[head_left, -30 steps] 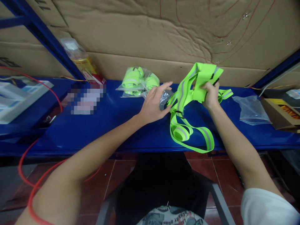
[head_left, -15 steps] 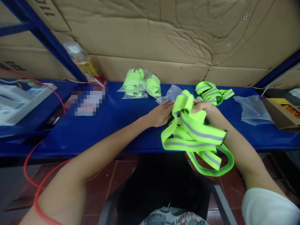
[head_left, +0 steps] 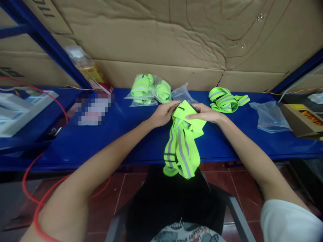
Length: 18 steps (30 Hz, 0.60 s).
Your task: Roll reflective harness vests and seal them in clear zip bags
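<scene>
beyond the left hand [head_left: 163, 114], bagged neon straps [head_left: 148, 89] are laid on the blue shelf [head_left: 113, 134]. a neon reflective strap bundle [head_left: 180, 141] is pinched at its top between the left hand and the right hand [head_left: 205, 114], its loops hung below them over the shelf edge. past the right hand, a loose folded strap [head_left: 227, 99] and an empty clear bag [head_left: 271, 117] are seen.

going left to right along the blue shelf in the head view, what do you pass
White flat boxes → blurred patch → bagged neon-yellow reflective straps → left hand → neon-yellow reflective strap bundle held in both hands → right hand → loose folded neon-yellow strap → empty clear plastic bag → brown cardboard box.
</scene>
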{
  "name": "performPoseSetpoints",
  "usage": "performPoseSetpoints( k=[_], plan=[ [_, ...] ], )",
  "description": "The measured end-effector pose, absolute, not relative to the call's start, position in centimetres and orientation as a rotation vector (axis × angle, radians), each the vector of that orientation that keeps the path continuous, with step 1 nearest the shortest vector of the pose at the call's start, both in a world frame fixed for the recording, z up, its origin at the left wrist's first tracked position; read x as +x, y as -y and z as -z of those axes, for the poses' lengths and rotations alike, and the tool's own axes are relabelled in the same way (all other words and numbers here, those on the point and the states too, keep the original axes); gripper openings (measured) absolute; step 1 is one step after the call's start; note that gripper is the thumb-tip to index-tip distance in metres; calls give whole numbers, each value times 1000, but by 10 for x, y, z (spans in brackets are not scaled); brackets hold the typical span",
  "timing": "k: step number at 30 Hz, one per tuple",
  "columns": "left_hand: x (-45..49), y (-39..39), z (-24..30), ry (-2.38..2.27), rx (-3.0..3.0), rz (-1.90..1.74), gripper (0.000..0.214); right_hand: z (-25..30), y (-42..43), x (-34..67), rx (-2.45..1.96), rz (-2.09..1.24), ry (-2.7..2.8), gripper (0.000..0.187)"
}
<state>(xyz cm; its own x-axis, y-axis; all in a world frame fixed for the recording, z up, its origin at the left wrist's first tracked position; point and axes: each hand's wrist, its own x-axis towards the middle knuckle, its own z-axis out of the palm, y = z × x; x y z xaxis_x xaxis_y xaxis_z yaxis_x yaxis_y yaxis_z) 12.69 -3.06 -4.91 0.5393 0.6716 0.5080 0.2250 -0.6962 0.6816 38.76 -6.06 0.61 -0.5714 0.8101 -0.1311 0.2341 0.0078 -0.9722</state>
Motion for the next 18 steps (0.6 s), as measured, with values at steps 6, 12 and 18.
performPoseSetpoints(
  k=[6, 12, 18],
  plan=[
    [135, 50, 39, -619, 2247, -1146, 66, 1, 51, 397, -1053, -1215, 2016, 56],
    [138, 61, 35, -901, 2383, -1091, 82, 5, 56, 391, -1116, -412, 2145, 87],
    [130, 57, 30, -1052, 2406, -899, 96, -2, 71, 384, -1061, -150, 2391, 40]
  ],
)
